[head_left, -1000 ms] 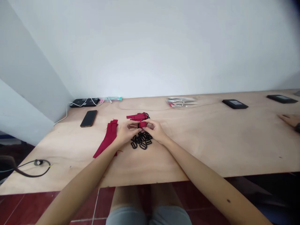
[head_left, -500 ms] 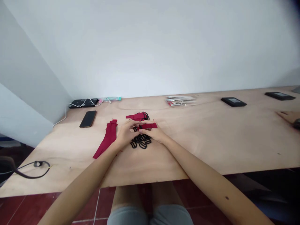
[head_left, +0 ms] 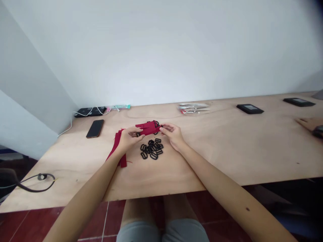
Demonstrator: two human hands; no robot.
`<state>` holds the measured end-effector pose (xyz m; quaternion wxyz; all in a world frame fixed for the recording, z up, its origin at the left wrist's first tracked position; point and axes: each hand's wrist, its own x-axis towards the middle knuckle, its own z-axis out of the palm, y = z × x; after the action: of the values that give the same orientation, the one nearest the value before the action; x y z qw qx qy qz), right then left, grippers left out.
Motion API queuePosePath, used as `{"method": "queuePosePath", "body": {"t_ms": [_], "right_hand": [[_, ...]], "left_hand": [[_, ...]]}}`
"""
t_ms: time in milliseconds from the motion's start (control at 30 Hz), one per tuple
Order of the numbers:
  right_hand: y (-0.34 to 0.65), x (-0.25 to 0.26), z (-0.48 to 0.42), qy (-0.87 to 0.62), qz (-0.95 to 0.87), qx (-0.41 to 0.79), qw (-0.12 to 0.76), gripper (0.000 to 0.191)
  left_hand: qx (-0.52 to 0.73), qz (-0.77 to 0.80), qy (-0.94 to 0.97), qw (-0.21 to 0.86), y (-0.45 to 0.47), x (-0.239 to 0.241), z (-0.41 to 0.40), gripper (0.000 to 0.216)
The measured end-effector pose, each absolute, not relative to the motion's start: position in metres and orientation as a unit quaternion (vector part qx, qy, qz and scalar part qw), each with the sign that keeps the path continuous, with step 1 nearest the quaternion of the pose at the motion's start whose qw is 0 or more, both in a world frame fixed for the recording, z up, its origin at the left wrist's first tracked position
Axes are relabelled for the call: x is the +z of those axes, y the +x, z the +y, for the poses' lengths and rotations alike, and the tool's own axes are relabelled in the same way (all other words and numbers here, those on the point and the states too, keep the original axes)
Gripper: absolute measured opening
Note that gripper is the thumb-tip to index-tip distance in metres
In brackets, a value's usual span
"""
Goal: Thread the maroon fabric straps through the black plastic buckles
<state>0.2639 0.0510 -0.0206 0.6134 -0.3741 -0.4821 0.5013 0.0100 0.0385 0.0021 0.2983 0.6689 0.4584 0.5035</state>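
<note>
Both hands are at the stack of red straps (head_left: 148, 125) lying on the wooden tabletop (head_left: 214, 151), beyond the loose pile of black slider buckles (head_left: 152, 148). The right hand (head_left: 172, 135) pinches, with thumb and forefinger, the right end of a red strap (head_left: 152, 130) where a small dark part shows; it is perhaps a buckle, but too small to be sure. The left hand (head_left: 130, 137) is at the other end, thumb and forefinger a little spread around it; whether they press the fabric, I cannot tell. This strap is in front of the stack and overlaps it in the view, so I cannot say if it already touches.

As I judge, the step in hand is the placing of a strap with the others, lined up with their buckled ends to the right. The next move calls for lowering it flat, matching the edges, and then opening the fingers gently, so that the stack does not slide. For a further piece, the loose red straps (head_left: 123, 160), partly hidden under the left forearm (head_left: 101, 178), and the buckle pile are both within easy reach.
</note>
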Motion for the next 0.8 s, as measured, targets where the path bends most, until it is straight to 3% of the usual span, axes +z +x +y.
{"method": "queuePosePath", "body": {"t_ms": [133,267,500,600,800], "right_hand": [[0.266,-0.023,0.052,-0.416,-0.51,0.437,0.613,0.044],[0.263,-0.026,0.049,-0.441,-0.618,0.36,0.543,0.041],[0.26,-0.028,0.045,-0.408,-0.753,0.313,0.411,0.025],[0.26,-0.029,0.047,-0.391,-0.776,0.288,0.403,0.023],[0.258,-0.016,0.041,-0.362,-0.688,0.401,0.485,0.061]], "left_hand": [[0.559,0.446,0.555,0.425,0.015,0.01,0.036,0.041],[0.622,0.357,0.422,0.554,0.017,0.014,0.04,0.038],[0.646,0.291,0.336,0.621,0.018,0.014,0.044,0.022],[0.619,0.296,0.362,0.631,0.018,0.013,0.041,0.022],[0.55,0.291,0.423,0.659,0.029,0.008,0.029,0.034]]}}
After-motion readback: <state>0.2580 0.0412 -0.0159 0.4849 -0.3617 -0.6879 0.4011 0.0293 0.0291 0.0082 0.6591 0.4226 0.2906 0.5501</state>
